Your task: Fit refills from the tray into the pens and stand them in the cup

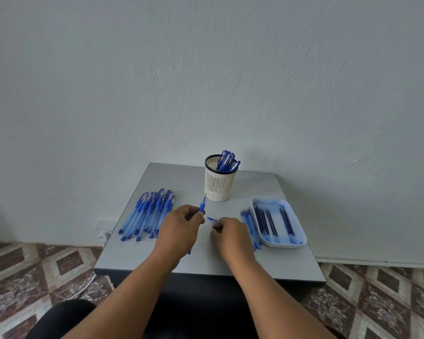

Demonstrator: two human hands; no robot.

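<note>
My left hand (181, 227) grips a blue pen (202, 206) with its tip pointing up and away, just in front of the cup. My right hand (229, 232) pinches a small blue piece (212, 219), probably a cap, beside it. The cream slotted cup (219, 183) stands at the back middle with several capped blue pens (227, 161) in it. A row of blue pens (148, 214) lies at the left. The white tray (296, 244) at the right holds several dark refills (271, 220).
Several pale blue tubes (250, 227) lie on the grey table (206, 263) along the tray's left side. The wall stands right behind the table. Patterned floor tiles surround it, and a white socket (103, 230) with a cable sits low at the left.
</note>
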